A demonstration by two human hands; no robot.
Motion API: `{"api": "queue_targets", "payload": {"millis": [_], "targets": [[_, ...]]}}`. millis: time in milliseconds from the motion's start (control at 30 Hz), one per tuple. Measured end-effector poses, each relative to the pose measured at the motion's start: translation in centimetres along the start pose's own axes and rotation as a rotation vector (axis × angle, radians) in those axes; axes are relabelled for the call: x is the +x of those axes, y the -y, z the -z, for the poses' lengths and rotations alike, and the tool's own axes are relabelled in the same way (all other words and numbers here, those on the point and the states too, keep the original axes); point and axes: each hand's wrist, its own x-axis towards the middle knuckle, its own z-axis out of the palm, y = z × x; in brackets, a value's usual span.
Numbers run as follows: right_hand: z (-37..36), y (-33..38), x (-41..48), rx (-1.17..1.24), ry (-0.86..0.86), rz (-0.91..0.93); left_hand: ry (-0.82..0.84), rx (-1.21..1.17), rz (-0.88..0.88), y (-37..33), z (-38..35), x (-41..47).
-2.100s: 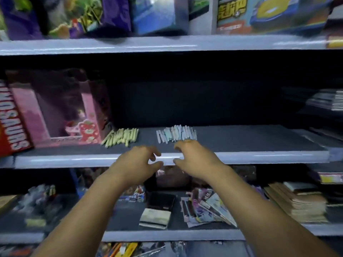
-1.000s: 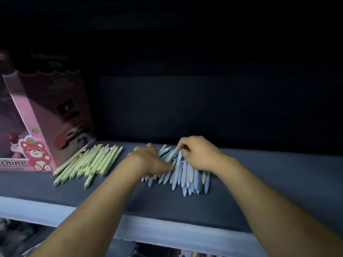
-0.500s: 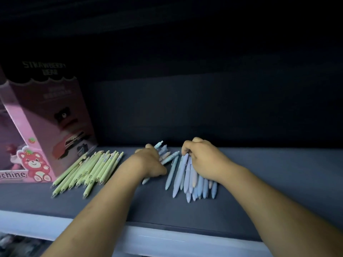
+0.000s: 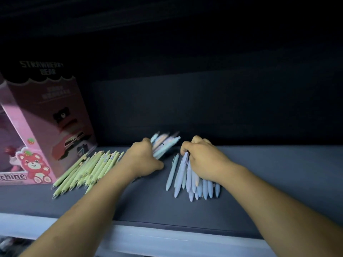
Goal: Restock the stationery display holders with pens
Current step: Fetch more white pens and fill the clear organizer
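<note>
Presently gathering stock. Left hand (image 4: 143,161) clenched round a tilted pen bundle (image 4: 163,145), raised off the shelf (image 4: 278,182). Right hand (image 4: 206,162) curled over the flat blue pens (image 4: 187,182) there. Green pens (image 4: 89,169) untouched alongside. Next, probably: merge both lots, square tips, locate holders (none visible).

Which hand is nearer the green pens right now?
Left. The left hand sits just right of the green pens, gripping a blue bundle; the right hand is farther right, holding the other blue pens.

Dim, shelf recess nearly black; motion blur, wide-angle edge curvature
</note>
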Motion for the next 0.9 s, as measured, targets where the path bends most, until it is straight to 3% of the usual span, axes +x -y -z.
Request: {"api": "queue_targets", "payload": {"millis": [100,167,267,367,433,600,800,900], "targets": [[0.1,0.2,0.0,-0.005,-0.037,-0.019,-0.053,-0.523,-0.035,0.9,0.7,-0.3],[0.8,1.2,0.4,-0.022,-0.141,-0.013,-0.114,-0.719,-0.103,1.1,0.4,-1.0],[2.7,4.0,1.5,0.337,-0.254,-0.025,-0.173,-0.869,-0.162,1.2,-0.5,-1.1],[4.0,7.2,2.8,0.891,-0.113,-0.102,-0.208,-0.954,-0.255,1.3,-0.9,-1.0],[3.7,8.9,3.9,1.042,-0.068,-0.073,-0.179,-0.991,-0.326,1.2,-1.2,-1.2],[1.1,10.8,6.0,0.9,-0.286,0.06,-0.068,-1.065,-0.33,1.8,-1.7,-1.8],[-0.5,9.6,6.4,0.971,-0.315,0.083,0.165,-1.045,-0.271,2.9,-2.0,-1.1],[-0.8,8.4,6.3,1.073,-0.276,0.057,0.186,-1.012,-0.26,3.1,-2.2,-0.9]]}}
